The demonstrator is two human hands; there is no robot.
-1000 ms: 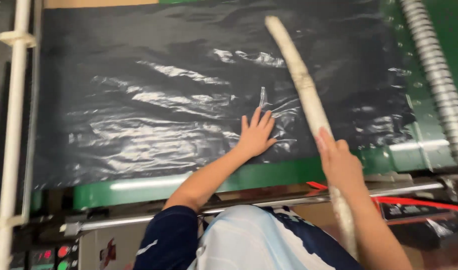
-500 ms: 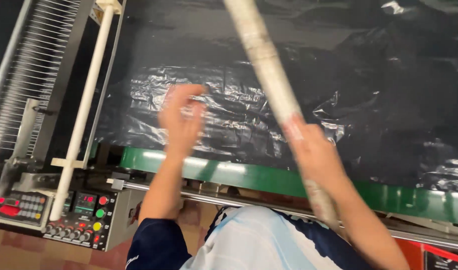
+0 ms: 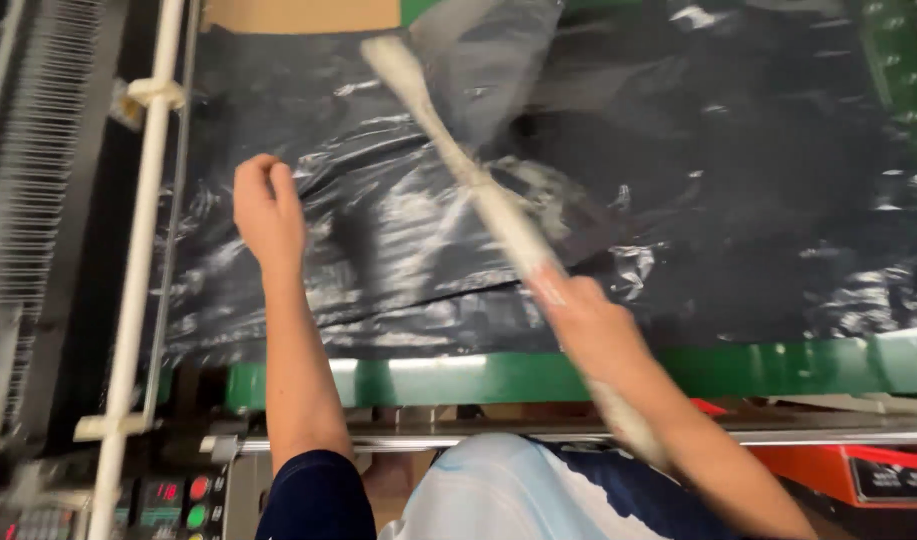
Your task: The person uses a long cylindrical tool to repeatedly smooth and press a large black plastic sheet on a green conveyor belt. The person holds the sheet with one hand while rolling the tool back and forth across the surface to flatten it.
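Where the left hand [image 3: 266, 205] lay flat near the middle of the glossy black plastic sheet [image 3: 678, 200] a second ago, it now sits closed on the film beside the sheet's left edge, fingers curled together and pinching the plastic, which spreads across the green-edged machine bed [image 3: 458, 378]. The long pale stick [image 3: 448, 150], clamped low in the right hand [image 3: 588, 320], has swung leftward; its tip now lies nearer the bed's far-left corner, with the film rucked beneath it.

Glossy, crinkled black plastic sheet [image 3: 398, 250] covers a smooth green painted table edge [image 3: 778, 365]; the pale stick [image 3: 458, 160] looks matt, taped.
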